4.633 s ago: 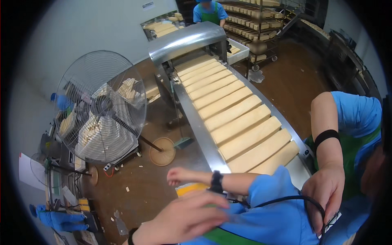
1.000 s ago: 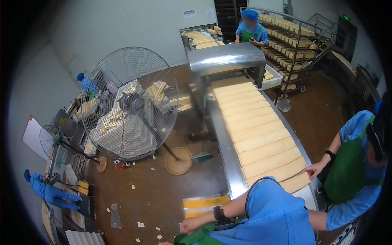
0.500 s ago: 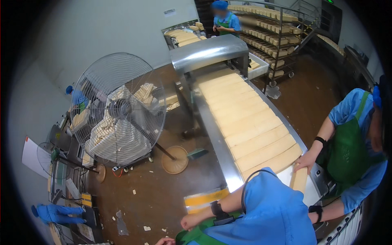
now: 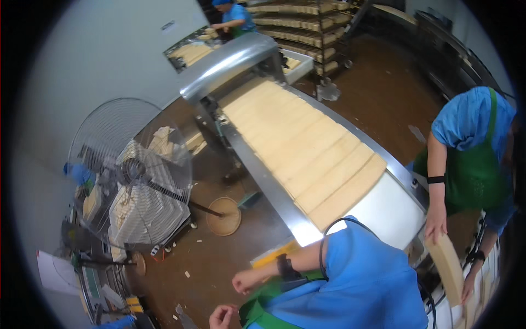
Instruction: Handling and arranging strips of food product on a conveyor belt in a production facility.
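Observation:
My right hand (image 4: 246, 281) is loosely closed and hangs in front of my green apron (image 4: 266, 312), with a black band on its wrist. Nothing shows in its fingers. Just below it, at the lower edge, my left hand (image 4: 222, 317) has curled fingers and appears to hold nothing; it is partly cut off. Both hands are off the conveyor (image 4: 274, 205), which carries a row of long cream-coloured slabs (image 4: 307, 148). At the right, a co-worker's hand (image 4: 436, 222) grips one end of a separate cream-coloured bar (image 4: 446, 268), and their other hand touches its lower end.
A metal hood (image 4: 230, 66) spans the belt's far end, where another person (image 4: 239, 22) stands by a rack (image 4: 298, 24) of blocks. To the left stand a large caged fan (image 4: 131, 170) and white crates (image 4: 145, 219) of pieces. More bars lie at the lower right.
The scene has shifted left as my view turned. The co-worker has moved the bar off the belt's near end to the lower right. My hands stay near each other and empty.

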`<state>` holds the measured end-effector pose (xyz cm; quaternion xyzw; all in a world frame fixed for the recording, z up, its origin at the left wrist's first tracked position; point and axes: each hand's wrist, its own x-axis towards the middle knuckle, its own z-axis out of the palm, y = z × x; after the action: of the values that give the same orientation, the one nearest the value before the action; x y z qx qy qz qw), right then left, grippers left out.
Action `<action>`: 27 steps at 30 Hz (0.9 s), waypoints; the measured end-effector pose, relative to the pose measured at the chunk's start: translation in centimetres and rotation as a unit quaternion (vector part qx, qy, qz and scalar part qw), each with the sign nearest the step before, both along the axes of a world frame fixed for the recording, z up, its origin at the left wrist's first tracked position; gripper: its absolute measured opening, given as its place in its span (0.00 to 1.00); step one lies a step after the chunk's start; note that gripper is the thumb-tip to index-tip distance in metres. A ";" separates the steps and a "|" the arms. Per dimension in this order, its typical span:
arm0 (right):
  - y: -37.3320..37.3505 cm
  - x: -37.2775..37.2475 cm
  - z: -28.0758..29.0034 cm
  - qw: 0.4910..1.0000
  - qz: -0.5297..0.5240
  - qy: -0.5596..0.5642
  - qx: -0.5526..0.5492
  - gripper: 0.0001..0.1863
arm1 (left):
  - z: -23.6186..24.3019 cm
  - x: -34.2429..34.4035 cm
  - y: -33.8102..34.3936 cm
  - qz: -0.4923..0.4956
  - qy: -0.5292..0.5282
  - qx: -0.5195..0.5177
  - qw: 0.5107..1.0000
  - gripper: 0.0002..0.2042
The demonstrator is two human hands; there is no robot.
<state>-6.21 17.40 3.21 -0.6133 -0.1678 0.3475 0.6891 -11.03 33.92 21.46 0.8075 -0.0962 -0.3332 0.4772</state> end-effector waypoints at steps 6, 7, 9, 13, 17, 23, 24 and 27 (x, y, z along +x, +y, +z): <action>-15.6 0.3 0.7 0.867 -0.411 -0.143 -0.241 0.11 | -8.0 8.7 -4.3 -0.137 0.032 -0.039 0.989 0.11; -18.9 -0.7 -0.3 0.835 -0.460 -0.119 -0.279 0.11 | -8.9 9.1 -6.4 -0.199 0.020 -0.035 0.979 0.12; -24.4 -4.5 0.1 0.742 -0.583 -0.048 -0.326 0.11 | -11.1 10.0 -9.2 -0.268 0.010 -0.034 0.963 0.12; -32.8 -15.9 -2.6 0.547 -0.670 -0.091 -0.493 0.17 | -17.4 11.8 -14.0 -0.410 0.057 -0.046 0.909 0.17; -36.9 -25.1 -3.2 0.491 -0.689 0.003 -0.533 0.23 | -19.8 11.0 -18.9 -0.462 0.045 -0.049 0.884 0.18; -39.4 -28.4 -2.0 0.430 -0.705 0.009 -0.563 0.28 | -18.8 4.2 -23.6 -0.503 -0.063 -0.007 0.862 0.29; -39.9 -28.2 -2.4 0.417 -0.700 -0.028 -0.579 0.28 | -18.9 3.1 -24.1 -0.502 -0.064 -0.004 0.862 0.29; -41.6 -28.3 -3.5 0.416 -0.688 -0.027 -0.594 0.29 | -18.1 0.1 -26.3 -0.454 -0.038 -0.012 0.890 0.35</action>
<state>-34.50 -24.23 -0.34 -0.7895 0.5398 -0.2465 0.1565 -10.98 7.58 3.33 0.6821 -0.4745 -0.4812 0.2793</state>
